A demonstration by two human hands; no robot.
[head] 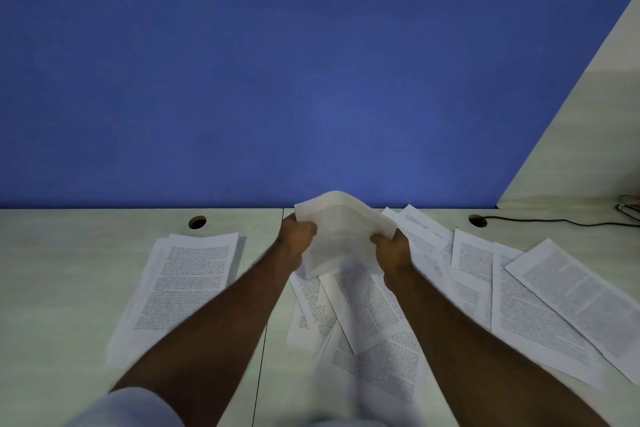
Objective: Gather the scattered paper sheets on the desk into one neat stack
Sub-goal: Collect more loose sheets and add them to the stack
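Observation:
A printed sheet (341, 229) is held up above the pale desk (62, 288), bent and tilted toward the blue wall. My left hand (298, 239) grips its left edge and my right hand (391, 250) grips its right edge. Under my forearms lie several overlapping printed sheets (367, 315). A tidier pile of sheets (183, 281) rests to the left. More sheets (540, 295) fan out at the right, overlapping one another at different angles.
The blue partition wall (311, 80) rises right behind the desk. Two round cable holes (197, 222) (478, 220) sit near the back edge. A black cable (554, 221) runs from the right hole toward the far right. A pale side panel (588, 132) stands at the right.

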